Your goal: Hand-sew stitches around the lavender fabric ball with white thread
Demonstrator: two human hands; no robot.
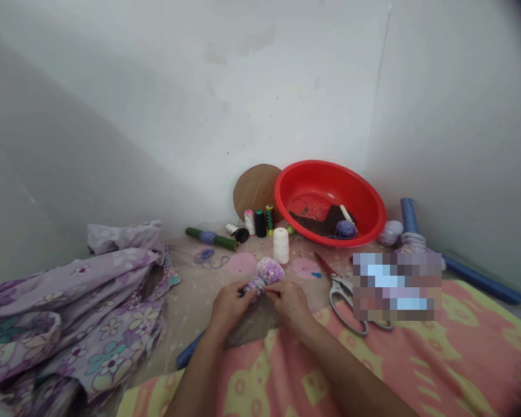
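A rounded bundle of purple floral cloth point(270, 271) lies between my hands, gathered in at its lower left. My left hand point(233, 302) is closed round that narrow gathered end. With thumb and fingers pinched together, my right hand point(289, 298) touches the near right side of the bundle; whether a thread is in the pinch cannot be seen. From beneath my left forearm sticks out a blue rod point(190, 351); its link to the bundle is hidden. A white thread cone point(281, 246) stands just behind the bundle.
Scissors point(347, 301) lie right of my hands. A red basin point(330, 231) leans at the back beside several thread spools point(259, 223) and a green tube point(212, 238). Floral cloth point(108, 307) is heaped left; a pink-yellow cloth point(269, 376) lies in front. A patch at right is blurred.
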